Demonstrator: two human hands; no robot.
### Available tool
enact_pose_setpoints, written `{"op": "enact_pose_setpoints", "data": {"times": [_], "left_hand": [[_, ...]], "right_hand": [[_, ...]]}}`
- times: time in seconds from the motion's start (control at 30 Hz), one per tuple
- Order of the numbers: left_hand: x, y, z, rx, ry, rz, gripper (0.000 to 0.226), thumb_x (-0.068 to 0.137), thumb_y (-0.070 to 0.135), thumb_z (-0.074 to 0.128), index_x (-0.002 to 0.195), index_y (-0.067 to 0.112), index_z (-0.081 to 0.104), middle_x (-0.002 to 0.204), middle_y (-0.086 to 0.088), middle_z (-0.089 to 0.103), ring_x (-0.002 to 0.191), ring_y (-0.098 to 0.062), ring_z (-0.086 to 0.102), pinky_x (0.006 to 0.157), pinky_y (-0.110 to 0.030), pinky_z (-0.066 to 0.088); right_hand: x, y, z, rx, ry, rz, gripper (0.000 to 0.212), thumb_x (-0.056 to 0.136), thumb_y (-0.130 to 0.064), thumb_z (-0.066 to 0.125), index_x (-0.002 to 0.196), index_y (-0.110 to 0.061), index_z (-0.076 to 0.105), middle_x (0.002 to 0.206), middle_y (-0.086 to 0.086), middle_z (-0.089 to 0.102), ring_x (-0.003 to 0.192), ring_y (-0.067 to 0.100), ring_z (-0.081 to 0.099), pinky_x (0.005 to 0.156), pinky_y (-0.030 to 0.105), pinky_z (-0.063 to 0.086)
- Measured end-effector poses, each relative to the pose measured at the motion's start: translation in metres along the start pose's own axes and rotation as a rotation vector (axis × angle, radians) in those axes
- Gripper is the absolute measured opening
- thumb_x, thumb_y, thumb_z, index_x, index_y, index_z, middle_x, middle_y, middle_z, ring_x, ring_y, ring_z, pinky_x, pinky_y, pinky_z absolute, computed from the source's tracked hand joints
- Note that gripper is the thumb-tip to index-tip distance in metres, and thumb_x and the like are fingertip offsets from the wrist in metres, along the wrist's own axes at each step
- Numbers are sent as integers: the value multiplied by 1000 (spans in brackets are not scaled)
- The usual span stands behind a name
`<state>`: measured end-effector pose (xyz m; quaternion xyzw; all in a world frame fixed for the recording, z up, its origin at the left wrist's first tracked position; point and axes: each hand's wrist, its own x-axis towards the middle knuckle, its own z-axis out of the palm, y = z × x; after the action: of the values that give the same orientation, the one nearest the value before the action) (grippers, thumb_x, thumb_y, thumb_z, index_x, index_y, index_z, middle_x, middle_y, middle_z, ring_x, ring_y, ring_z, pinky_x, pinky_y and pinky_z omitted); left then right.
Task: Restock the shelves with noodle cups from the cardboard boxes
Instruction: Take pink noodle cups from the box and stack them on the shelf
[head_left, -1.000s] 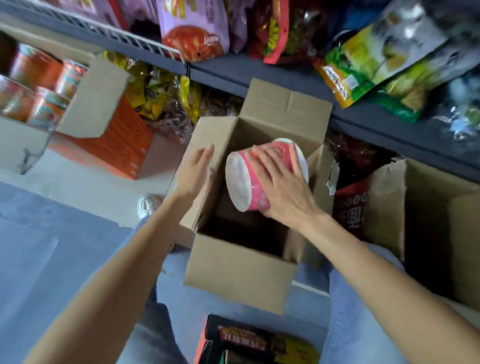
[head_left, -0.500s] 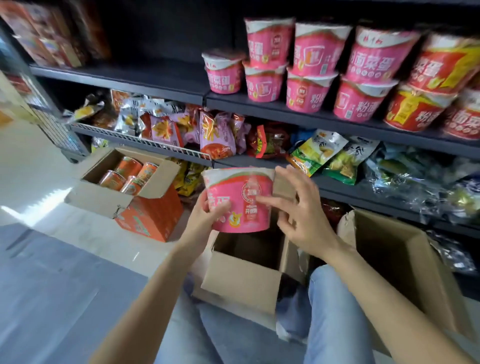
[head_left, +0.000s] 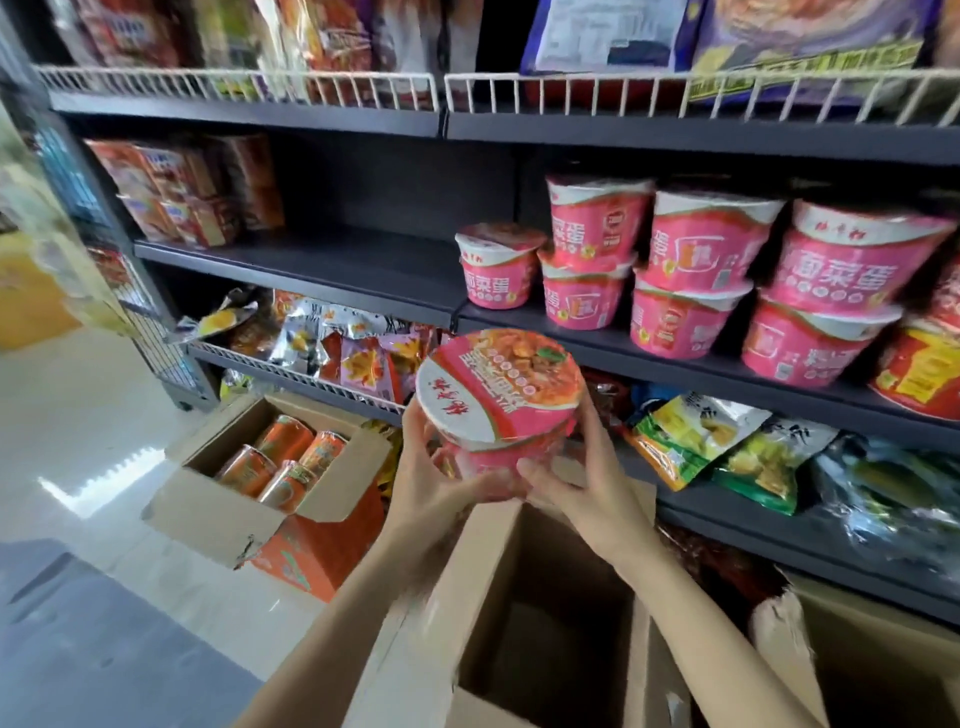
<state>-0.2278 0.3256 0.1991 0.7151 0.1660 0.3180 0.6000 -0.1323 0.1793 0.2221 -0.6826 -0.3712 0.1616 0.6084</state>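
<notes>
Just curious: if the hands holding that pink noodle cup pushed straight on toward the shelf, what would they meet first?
Probably the single pink cup at the row's left end, though depth is unclear.

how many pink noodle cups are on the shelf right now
7 show. One single cup stands leftmost; right of it come three stacks of two: on on on. More may hide behind. Another is held in both hands.

Both bare arms reach forward; left hand (head_left: 434, 480) and right hand (head_left: 587, 493) cup a noodle cup (head_left: 496, 400) from below, fingers curled.
</notes>
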Motion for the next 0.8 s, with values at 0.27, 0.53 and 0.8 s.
{"op": "enact_pose_setpoints", "data": {"times": [0.27, 0.53, 0.8], "left_hand": [[190, 17, -34, 231, 96, 53, 101, 50, 58, 84, 131, 48, 25, 134, 5, 42, 127, -14, 41, 104, -42, 42], [280, 58, -24, -17, -17, -91, 93, 69, 11, 82, 144, 21, 28, 137, 4, 47, 124, -4, 47, 81, -11, 48], [346, 23, -28, 201, -287, -245, 83, 88, 40, 62, 148, 46, 3, 152, -5, 30, 139, -20, 31, 111, -40, 33]], "right_hand": [[184, -25, 19, 34, 141, -65, 82, 81, -41, 64, 149, -31, 21, 139, -24, 44, 125, -7, 43, 99, 10, 38], [272, -65, 13, -55, 351, 18, 76, 84, -43, 63, 147, -20, 30, 144, -11, 44, 130, 2, 42, 109, 31, 38], [308, -42, 42, -276, 602, 285, 59, 94, -22, 57, 146, -14, 30, 123, 3, 46, 118, 19, 48, 99, 25, 39]]}}
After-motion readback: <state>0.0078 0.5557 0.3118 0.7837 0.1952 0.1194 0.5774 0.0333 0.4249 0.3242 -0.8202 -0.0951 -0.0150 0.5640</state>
